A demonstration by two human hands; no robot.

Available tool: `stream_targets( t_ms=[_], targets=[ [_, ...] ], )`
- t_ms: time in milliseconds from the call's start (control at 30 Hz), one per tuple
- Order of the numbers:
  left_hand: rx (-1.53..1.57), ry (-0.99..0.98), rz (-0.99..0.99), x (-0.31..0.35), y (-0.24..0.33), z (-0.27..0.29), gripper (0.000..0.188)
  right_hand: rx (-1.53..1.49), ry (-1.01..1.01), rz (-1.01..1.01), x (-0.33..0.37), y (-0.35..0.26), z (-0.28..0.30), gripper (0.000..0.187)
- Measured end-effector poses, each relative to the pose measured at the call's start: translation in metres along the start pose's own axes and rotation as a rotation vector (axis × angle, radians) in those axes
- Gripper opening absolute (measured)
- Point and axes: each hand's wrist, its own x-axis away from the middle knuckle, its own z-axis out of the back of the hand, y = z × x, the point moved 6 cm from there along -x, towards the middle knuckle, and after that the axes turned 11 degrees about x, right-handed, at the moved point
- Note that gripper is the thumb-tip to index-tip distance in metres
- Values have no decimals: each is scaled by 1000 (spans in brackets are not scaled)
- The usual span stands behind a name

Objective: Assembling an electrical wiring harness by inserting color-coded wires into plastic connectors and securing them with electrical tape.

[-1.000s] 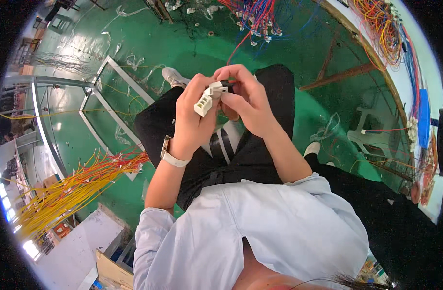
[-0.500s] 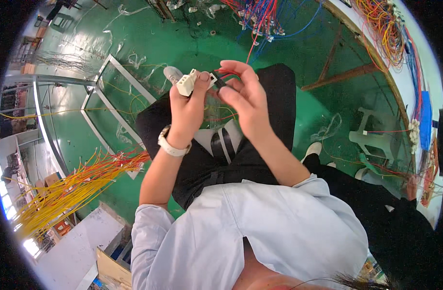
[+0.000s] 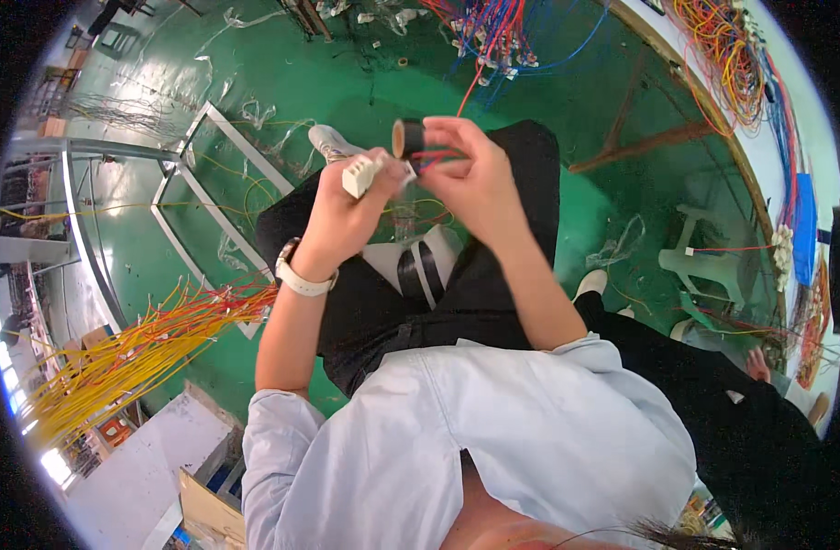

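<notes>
My left fingers (image 3: pixel 380 176) pinch a white connector block (image 3: pixel 356 176). Above the green floor (image 3: pixel 374 96), my right fingers (image 3: pixel 458 131) clasp a black tape roll (image 3: pixel 413 137) beside red wires (image 3: pixel 441 156).

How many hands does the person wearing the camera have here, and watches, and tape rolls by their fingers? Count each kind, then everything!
Left hand and right hand: 2
White-strapped watch: 1
Black tape roll: 1
Total: 4

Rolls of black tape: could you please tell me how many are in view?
1: the black tape roll is at the fingertips of the right hand, near the white connector in the left hand. Others may be hidden.
</notes>
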Motion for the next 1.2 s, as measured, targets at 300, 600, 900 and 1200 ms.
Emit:
stream_targets(
  t_ms=[300,600,900,1200],
  targets=[
    [-501,-254,-321,26,41,-19,19,-233,-631,-197,3,-23,-5,40],
    [-768,-229,-311,43,43,-6,28,-267,-533,45,24,-42,-10,37],
    [-1170,-208,-633,50,49,-11,18,-627,-366,-121,36,0,-11,12],
    [-1067,-113,-552,50,44,-4,25,-269,-146,43,51,-5,-17,38]
  ],
)
